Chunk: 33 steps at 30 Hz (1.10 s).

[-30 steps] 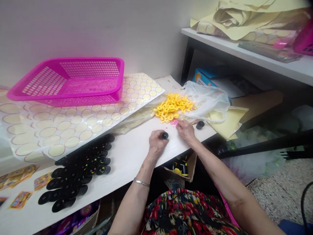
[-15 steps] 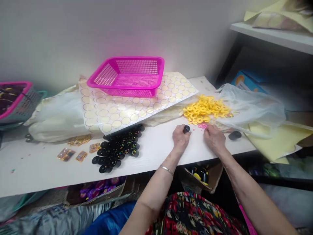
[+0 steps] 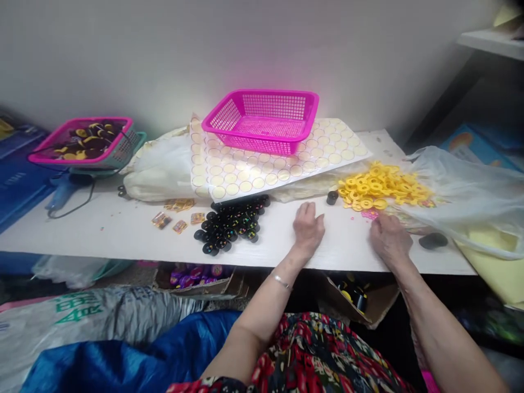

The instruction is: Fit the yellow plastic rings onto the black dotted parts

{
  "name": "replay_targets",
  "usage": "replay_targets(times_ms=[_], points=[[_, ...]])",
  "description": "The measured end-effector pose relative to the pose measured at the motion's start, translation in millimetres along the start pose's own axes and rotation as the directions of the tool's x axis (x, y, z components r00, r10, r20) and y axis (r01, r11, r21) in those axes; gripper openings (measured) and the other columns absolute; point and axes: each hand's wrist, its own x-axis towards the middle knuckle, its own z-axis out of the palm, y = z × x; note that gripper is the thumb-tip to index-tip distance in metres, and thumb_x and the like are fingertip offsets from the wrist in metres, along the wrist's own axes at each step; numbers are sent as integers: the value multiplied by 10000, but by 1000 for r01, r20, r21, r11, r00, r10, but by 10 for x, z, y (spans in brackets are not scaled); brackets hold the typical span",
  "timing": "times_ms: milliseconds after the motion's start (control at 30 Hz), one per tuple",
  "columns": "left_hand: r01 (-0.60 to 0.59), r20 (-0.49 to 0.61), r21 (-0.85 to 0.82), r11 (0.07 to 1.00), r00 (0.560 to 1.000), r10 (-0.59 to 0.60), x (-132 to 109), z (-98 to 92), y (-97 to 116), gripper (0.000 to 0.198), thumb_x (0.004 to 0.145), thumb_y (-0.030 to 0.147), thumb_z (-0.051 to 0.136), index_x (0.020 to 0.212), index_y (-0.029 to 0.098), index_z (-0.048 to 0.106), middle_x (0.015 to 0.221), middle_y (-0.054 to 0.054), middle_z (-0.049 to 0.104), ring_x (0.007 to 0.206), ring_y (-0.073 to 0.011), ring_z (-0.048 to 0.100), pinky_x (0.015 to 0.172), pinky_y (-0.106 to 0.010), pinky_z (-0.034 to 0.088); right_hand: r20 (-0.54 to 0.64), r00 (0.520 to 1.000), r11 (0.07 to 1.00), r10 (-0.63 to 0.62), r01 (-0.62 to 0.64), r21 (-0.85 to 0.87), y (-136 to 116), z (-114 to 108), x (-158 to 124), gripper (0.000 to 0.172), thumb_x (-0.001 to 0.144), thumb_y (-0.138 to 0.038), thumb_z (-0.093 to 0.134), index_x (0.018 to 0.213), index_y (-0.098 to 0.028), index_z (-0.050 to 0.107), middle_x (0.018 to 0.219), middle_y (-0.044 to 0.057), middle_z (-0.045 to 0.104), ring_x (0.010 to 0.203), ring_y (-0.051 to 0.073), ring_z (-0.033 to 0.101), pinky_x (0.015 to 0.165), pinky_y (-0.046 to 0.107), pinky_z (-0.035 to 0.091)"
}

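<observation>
My left hand (image 3: 309, 228) rests on the white table, with its thumb apart from loosely bent fingers and nothing visible in it. Just beyond it, a small black cylinder (image 3: 332, 197) stands beside a heap of yellow ring-shaped pieces (image 3: 382, 185). My right hand (image 3: 392, 240) is closed, its fingertips at a little cluster of pink bits (image 3: 369, 214); whatever they pinch is hidden. A dark rounded piece (image 3: 433, 240) lies to the right of that hand. Left of my hands sit many black round pieces (image 3: 231, 226) with coloured specks on top.
A pink basket (image 3: 262, 143) stands on sheets of round stickers (image 3: 245, 183). Small printed packets (image 3: 161, 220) lie at left, near a filled pink basket (image 3: 84, 160) and a blue corded tool (image 3: 61, 191). A clear plastic bag (image 3: 470, 185) spreads at right. Open cartons (image 3: 364, 305) sit below the table edge.
My left hand has let go of the black cylinder, which now stands by the yellow heap. My right hand stays at the pink bits. The view has turned left, showing more of the table's left end.
</observation>
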Motion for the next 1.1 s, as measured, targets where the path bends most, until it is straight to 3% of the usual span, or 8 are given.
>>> replay_targets(times_ms=[167, 333, 433, 533, 733, 867, 967, 1100], points=[[116, -354, 264, 958, 935, -16, -667, -852, -474, 288, 784, 291, 568, 1013, 120, 527, 995, -149, 547, 950, -233, 531, 819, -361, 430, -5, 1000, 1000, -26, 26, -5, 23, -10, -8, 227, 835, -228, 407, 926, -141, 596, 905, 94, 552, 705, 165, 458, 513, 271, 239], [273, -358, 384, 882, 924, -131, -900, -1244, -766, 313, 756, 403, 596, 920, 140, 555, 710, -22, 521, 616, -138, 484, 613, -263, 396, -47, 988, 986, -148, 151, 71, 100, 45, -30, 192, 818, -225, 407, 787, -168, 587, 871, 79, 571, 722, 175, 480, 537, 275, 267], [319, -333, 413, 853, 925, -185, -817, -1243, -825, 326, 734, 447, 599, 880, 156, 584, 721, -27, 548, 631, -141, 490, 608, -249, 365, -85, 955, 943, -283, 294, 156, 125, 41, -103, 204, 820, -229, 403, 726, -181, 578, 808, 65, 570, 733, 172, 490, 579, 266, 309], [411, -347, 445, 796, 898, -269, -683, -1195, -838, 333, 707, 499, 592, 742, 168, 581, 669, -18, 544, 633, -154, 484, 592, -253, 327, 6, 930, 911, -368, 359, 204, 102, -49, -187, 239, 829, -208, 374, 700, -179, 573, 731, 54, 560, 712, 158, 491, 623, 254, 335], [552, -354, 268, 789, 819, -452, -464, -1204, -745, 408, 676, 574, 568, 580, 179, 530, 491, 48, 421, 494, -104, 379, 522, -242, 262, 365, 899, 964, -241, 179, 196, -22, -298, -144, 242, 831, -214, 383, 822, -185, 623, 896, 52, 637, 805, 153, 550, 664, 239, 340], [583, -360, 186, 791, 790, -497, -453, -1239, -669, 396, 661, 555, 587, 569, 171, 549, 457, 61, 385, 466, -88, 356, 508, -236, 268, 462, 874, 981, -153, 78, 176, -73, -369, -77, 225, 791, -212, 431, 832, -182, 651, 893, 62, 670, 832, 173, 574, 654, 243, 340], [472, -293, 198, 859, 865, -407, -520, -1164, -601, 338, 675, 502, 601, 622, 169, 583, 497, 58, 432, 493, -90, 406, 533, -230, 310, 461, 881, 984, -111, 33, 175, -91, -364, -61, 229, 785, -206, 438, 837, -181, 660, 896, 66, 679, 847, 178, 581, 666, 243, 347], [128, -27, 131, 983, 992, -125, -628, -888, -420, 257, 711, 426, 611, 772, 178, 643, 655, 19, 563, 589, -100, 494, 590, -215, 377, 423, 901, 988, -95, 34, 151, -102, -347, -86, 267, 823, -215, 388, 891, -186, 645, 933, 81, 670, 852, 194, 584, 651, 259, 345]])
